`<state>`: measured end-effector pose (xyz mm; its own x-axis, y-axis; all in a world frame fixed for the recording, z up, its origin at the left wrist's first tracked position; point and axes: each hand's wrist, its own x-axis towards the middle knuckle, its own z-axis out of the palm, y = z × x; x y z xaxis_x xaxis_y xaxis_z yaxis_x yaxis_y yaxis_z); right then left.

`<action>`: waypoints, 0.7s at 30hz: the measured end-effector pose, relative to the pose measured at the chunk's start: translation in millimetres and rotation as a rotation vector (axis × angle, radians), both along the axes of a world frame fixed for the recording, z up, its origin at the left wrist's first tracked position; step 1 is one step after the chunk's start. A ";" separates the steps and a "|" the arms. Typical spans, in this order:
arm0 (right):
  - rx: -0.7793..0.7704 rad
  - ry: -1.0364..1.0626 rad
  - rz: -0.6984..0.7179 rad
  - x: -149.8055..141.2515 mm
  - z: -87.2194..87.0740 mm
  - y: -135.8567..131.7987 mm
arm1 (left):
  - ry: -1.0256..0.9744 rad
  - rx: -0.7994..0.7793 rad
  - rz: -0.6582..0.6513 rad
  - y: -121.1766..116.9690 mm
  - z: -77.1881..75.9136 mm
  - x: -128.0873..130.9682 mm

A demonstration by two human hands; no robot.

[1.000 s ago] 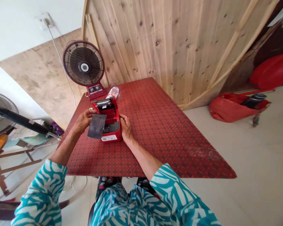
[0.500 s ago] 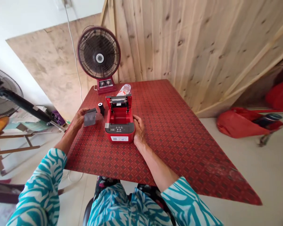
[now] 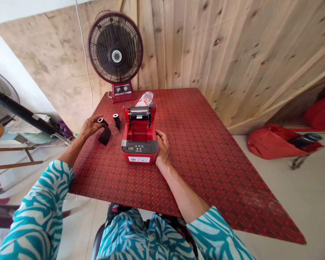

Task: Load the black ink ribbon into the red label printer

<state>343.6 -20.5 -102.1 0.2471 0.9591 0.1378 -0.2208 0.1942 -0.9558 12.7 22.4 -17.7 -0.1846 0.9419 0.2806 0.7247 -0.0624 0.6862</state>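
Note:
A red and dark-grey label printer (image 3: 139,146) sits on the table with its lid (image 3: 139,113) tilted up and its red inner bay bare. My right hand (image 3: 162,147) grips the printer's right side, fingers curled along the edge. To the left, my left hand (image 3: 91,126) pinches a small black roll (image 3: 100,120) with a pale core. A loose black strip (image 3: 104,135) hangs from that roll toward the tabletop. Between it and the printer, a second black roll (image 3: 116,118) stands upright, its tail trailing down.
A clear plastic bottle (image 3: 145,99) lies behind the printer. At the table's back left stands a dark red fan (image 3: 116,54) by the wooden wall. The red patterned tabletop (image 3: 206,173) stretches right. A red bag (image 3: 271,141) rests on the floor.
The strip in my left hand has turned from its shiny grey face to black, and the roll's pale end now shows. My right hand stays on the printer. The view has shifted slightly.

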 end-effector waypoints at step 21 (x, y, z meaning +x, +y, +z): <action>0.002 -0.018 0.007 -0.1 3.3 -0.5 | 0.158 -0.143 -0.258 59.0 24.4 51.7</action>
